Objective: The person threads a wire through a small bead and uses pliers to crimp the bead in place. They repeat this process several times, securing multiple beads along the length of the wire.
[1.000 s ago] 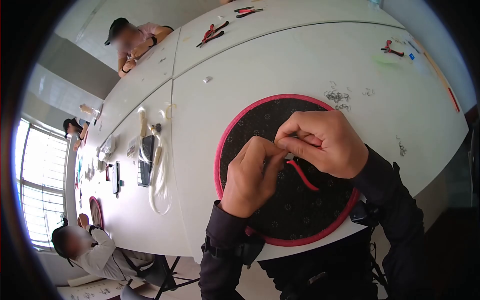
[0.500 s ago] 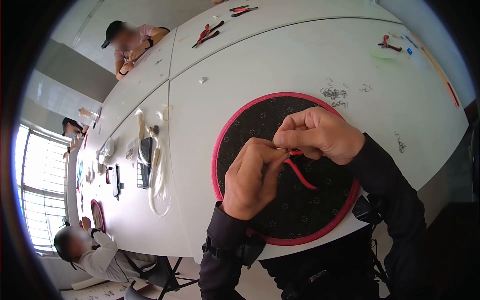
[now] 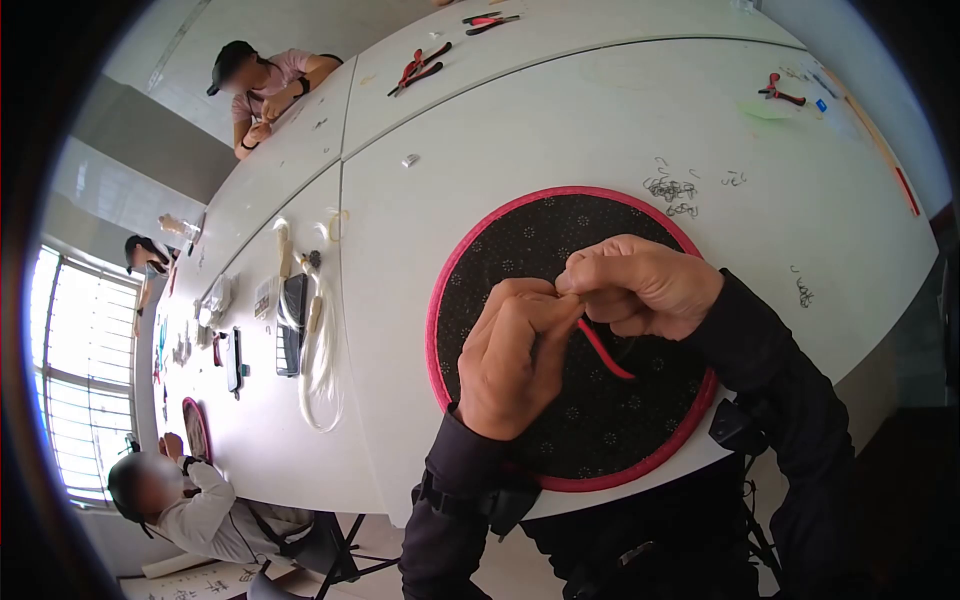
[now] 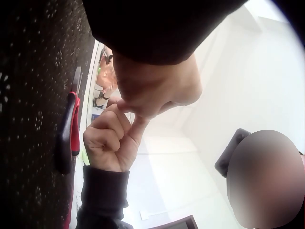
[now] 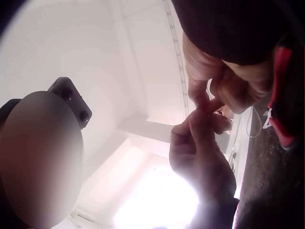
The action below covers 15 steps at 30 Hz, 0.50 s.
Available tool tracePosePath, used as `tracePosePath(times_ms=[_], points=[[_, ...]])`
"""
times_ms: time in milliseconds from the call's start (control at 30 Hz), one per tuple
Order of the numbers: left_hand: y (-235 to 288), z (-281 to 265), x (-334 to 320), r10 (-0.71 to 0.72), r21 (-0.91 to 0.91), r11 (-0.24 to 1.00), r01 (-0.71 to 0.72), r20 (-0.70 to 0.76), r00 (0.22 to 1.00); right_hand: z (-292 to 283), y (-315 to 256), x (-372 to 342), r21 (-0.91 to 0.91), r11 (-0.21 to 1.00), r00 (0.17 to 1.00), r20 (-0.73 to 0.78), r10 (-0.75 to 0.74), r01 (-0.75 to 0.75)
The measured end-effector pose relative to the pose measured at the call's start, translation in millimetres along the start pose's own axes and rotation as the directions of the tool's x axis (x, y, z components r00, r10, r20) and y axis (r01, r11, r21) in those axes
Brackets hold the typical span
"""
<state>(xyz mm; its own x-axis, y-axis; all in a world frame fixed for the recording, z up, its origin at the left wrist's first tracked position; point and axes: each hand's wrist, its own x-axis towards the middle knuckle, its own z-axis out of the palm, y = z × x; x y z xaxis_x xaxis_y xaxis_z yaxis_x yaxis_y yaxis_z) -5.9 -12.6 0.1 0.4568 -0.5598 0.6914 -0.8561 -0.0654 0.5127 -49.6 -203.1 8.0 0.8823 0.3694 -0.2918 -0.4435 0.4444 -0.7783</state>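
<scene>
My left hand (image 3: 508, 365) and right hand (image 3: 645, 288) meet fingertip to fingertip above a round black mat (image 3: 580, 430) with a pink rim. A thin clear line (image 5: 248, 125) loops beside the fingers in the right wrist view. The right hand (image 5: 228, 78) pinches the line; the left hand (image 5: 202, 152) pinches something too small to make out, mostly hidden by the fingertips. Under the hands, red-handled pliers (image 3: 604, 352) lie on the mat, partly covered in the head view and plainer in the left wrist view, where the pliers (image 4: 75, 125) show a black and red handle.
Small dark hooks (image 3: 672, 188) lie in a pile beyond the mat, with more hooks (image 3: 804, 292) at the right. Other pliers (image 3: 418, 70) rest farther off. Left of the mat are a white fibre bundle (image 3: 320, 350) and a phone (image 3: 290, 325). Several people sit around the table.
The right hand has lowered and its fingers have curled in more. It now covers the upper part of the pliers. The left hand has stayed nearly in place.
</scene>
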Motion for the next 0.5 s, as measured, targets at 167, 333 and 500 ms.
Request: tracePosePath(times_ms=[167,333,500], points=[[1.7,2.9,-1.2,-0.058,-0.063,0.996,0.057,-0.026,0.998,-3.3,3.2,2.0,0.045,0.999,0.999,0.053,-0.011,0.009],[2.2,3.0,-2.2,-0.143,-0.148,0.979,0.141,-0.003,0.99,-3.3,2.6,1.7,0.055,0.998,0.999,0.049,-0.022,0.019],[-0.3,-1.4,-3.8,-0.222,-0.358,0.901,0.244,0.101,0.97,15.4,-3.6,-2.8,-0.184,0.963,0.966,-0.13,-0.221,0.196]])
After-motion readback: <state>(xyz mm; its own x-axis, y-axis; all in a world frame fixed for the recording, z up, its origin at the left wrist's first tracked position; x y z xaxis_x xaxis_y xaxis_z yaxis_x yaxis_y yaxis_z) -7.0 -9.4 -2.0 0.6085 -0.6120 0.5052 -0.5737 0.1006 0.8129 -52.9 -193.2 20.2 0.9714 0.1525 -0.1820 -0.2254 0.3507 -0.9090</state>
